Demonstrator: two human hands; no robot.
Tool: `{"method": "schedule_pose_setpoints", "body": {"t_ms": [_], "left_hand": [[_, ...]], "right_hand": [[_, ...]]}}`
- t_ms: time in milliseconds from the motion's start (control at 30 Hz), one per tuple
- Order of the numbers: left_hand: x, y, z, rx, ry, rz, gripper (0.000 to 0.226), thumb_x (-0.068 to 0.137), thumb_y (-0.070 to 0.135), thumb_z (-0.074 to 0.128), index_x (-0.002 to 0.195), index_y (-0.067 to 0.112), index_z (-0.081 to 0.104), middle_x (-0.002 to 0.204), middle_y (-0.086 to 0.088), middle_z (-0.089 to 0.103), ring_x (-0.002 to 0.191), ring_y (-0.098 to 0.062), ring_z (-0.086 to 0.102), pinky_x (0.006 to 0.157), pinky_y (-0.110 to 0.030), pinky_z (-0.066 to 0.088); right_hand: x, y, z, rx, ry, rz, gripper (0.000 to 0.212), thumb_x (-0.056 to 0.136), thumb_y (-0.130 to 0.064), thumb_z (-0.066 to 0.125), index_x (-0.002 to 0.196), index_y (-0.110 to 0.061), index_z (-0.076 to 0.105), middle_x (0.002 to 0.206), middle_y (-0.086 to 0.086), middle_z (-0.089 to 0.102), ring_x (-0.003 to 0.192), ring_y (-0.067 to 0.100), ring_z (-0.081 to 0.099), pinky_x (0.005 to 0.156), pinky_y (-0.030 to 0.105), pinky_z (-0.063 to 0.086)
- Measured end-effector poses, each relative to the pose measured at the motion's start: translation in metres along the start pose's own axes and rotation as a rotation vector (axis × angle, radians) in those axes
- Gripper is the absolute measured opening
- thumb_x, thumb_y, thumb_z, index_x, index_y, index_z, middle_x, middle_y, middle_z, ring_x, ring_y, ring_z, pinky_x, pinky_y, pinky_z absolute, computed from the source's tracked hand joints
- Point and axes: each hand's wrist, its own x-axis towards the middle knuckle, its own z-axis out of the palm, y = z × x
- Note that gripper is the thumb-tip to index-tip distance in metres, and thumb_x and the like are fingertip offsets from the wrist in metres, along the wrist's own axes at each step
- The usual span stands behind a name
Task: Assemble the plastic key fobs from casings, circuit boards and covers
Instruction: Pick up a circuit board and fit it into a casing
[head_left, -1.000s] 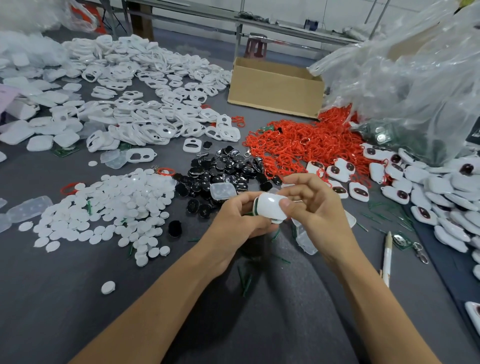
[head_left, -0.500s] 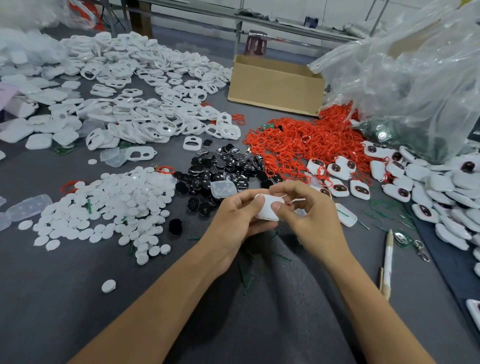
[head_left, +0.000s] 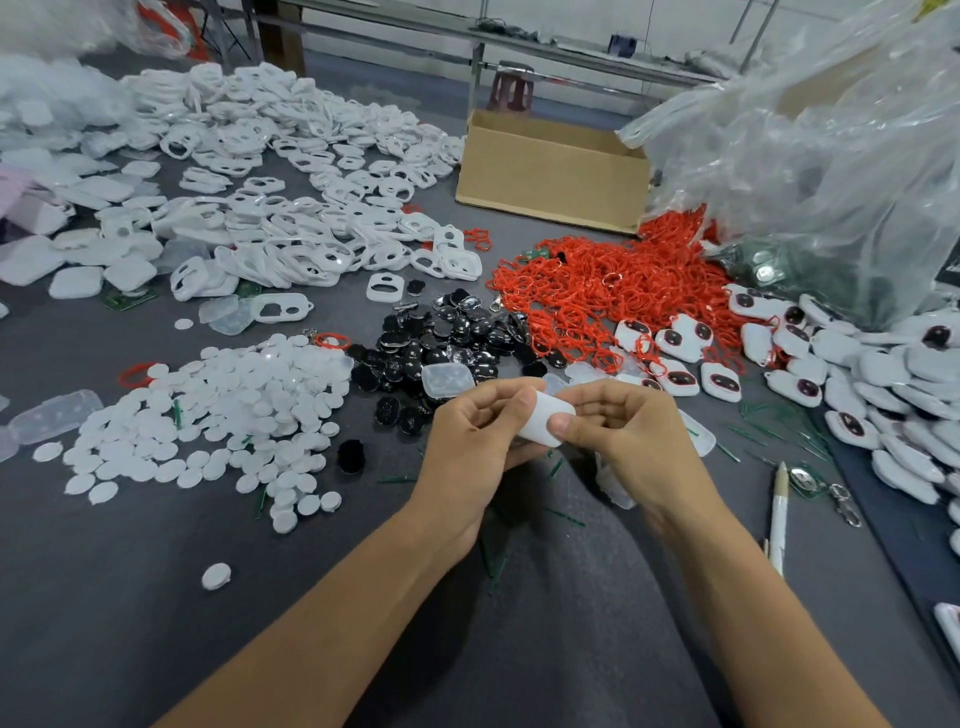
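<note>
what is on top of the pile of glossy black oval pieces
A clear rounded-rectangular plastic cover lies on the near edge of the pile of glossy black oval pieces. The pieces under it and deeper down are covered.

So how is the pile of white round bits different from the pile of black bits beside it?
The white discs are dull and pale; the black pieces are dark and glossy. The white discs spread over a wider patch than the black pieces. Both lie loose on the grey table.
</note>
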Motion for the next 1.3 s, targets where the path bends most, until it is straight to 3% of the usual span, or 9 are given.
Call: {"method": "schedule_pose_setpoints", "body": {"t_ms": [200, 433, 633, 833, 967, 1100, 1167, 1233, 1300], "left_hand": [[-0.002, -0.002, 0.002, 0.114, 0.062, 0.089, 0.017, 0.090, 0.003, 0.061, 0.091, 0.015, 0.074, 0.094, -0.008, 0.074, 0.092, -0.020, 0.070, 0.080, -0.034, 0.060], [-0.003, -0.007, 0.000, 0.265, 0.121, 0.230, 0.022, 0.090, 0.003, 0.063, 0.087, 0.020, 0.076, 0.085, 0.003, 0.075, 0.085, -0.018, 0.072, 0.078, -0.040, 0.059], [0.001, -0.006, -0.002, 0.189, 0.076, 0.148, 0.017, 0.090, 0.006, 0.064, 0.094, 0.019, 0.074, 0.087, 0.001, 0.076, 0.084, -0.014, 0.072, 0.068, -0.025, 0.059], [0.003, -0.007, -0.002, 0.221, 0.060, 0.103, 0.016, 0.090, 0.002, 0.063, 0.093, 0.016, 0.070, 0.082, -0.007, 0.075, 0.071, -0.017, 0.073, 0.063, -0.020, 0.057], [0.003, -0.008, -0.002, 0.220, 0.085, 0.133, 0.012, 0.090, 0.003, 0.063, 0.095, 0.012, 0.070, 0.081, -0.011, 0.075, 0.068, -0.021, 0.073, 0.062, -0.023, 0.058], [0.004, -0.009, 0.001, 0.070, 0.108, 0.087, 0.023, 0.091, 0.003, 0.062, 0.113, 0.002, 0.065, 0.085, -0.012, 0.075, 0.071, -0.015, 0.072, 0.065, -0.021, 0.058], [0.006, -0.008, 0.002, -0.024, 0.125, 0.023, 0.030, 0.093, 0.005, 0.059, 0.122, -0.002, 0.059, 0.091, -0.016, 0.073, 0.077, -0.016, 0.071, 0.072, -0.024, 0.059], [0.008, -0.005, 0.002, -0.095, 0.105, 0.000, 0.022, 0.097, 0.004, 0.050, 0.115, -0.001, 0.063, 0.097, -0.016, 0.073, 0.085, -0.018, 0.069, 0.080, -0.025, 0.058], [0.009, -0.001, 0.000, -0.206, 0.082, -0.016, 0.024, 0.099, 0.002, 0.044, 0.099, 0.003, 0.067, 0.091, -0.011, 0.071, 0.080, -0.013, 0.068, 0.077, -0.021, 0.058]], "right_hand": [[-0.001, -0.003, -0.003, -0.001, -0.008, 0.025, 0.015, 0.072, 0.012, 0.072, 0.080, 0.000, 0.066, 0.065, 0.012, 0.063, 0.050, 0.009, 0.059, 0.052, 0.016, 0.050], [-0.001, -0.004, 0.000, 0.014, 0.008, -0.013, 0.020, 0.067, 0.014, 0.074, 0.070, -0.004, 0.067, 0.059, 0.006, 0.066, 0.051, 0.012, 0.061, 0.056, 0.016, 0.052], [0.000, 0.000, 0.001, 0.043, 0.024, -0.011, 0.009, 0.077, 0.008, 0.070, 0.083, 0.003, 0.067, 0.060, 0.004, 0.063, 0.047, 0.005, 0.055, 0.049, 0.013, 0.045], [0.001, 0.006, 0.003, -0.024, -0.004, -0.036, 0.011, 0.083, 0.000, 0.067, 0.091, -0.007, 0.064, 0.074, 0.007, 0.064, 0.061, 0.013, 0.058, 0.057, 0.021, 0.051], [0.002, 0.006, 0.002, -0.159, -0.027, -0.141, 0.020, 0.077, -0.001, 0.074, 0.088, -0.016, 0.066, 0.069, 0.001, 0.066, 0.059, 0.009, 0.056, 0.060, 0.023, 0.048], [0.000, 0.011, 0.013, -0.379, 0.198, -0.379, 0.029, 0.073, -0.006, 0.078, 0.079, -0.029, 0.060, 0.067, -0.012, 0.063, 0.056, 0.001, 0.052, 0.058, 0.016, 0.044], [-0.001, 0.014, 0.020, -0.498, 0.270, -0.501, 0.024, 0.073, -0.008, 0.078, 0.077, -0.023, 0.059, 0.071, -0.010, 0.064, 0.061, 0.005, 0.056, 0.061, 0.024, 0.048], [-0.002, 0.017, 0.024, -0.526, 0.242, -0.594, 0.014, 0.074, -0.009, 0.077, 0.079, -0.013, 0.064, 0.081, -0.004, 0.067, 0.072, 0.012, 0.060, 0.068, 0.032, 0.051], [-0.002, 0.018, 0.027, -0.477, 0.189, -0.650, 0.009, 0.077, -0.010, 0.075, 0.084, -0.010, 0.069, 0.091, -0.003, 0.068, 0.084, 0.008, 0.061, 0.076, 0.026, 0.051]]}}
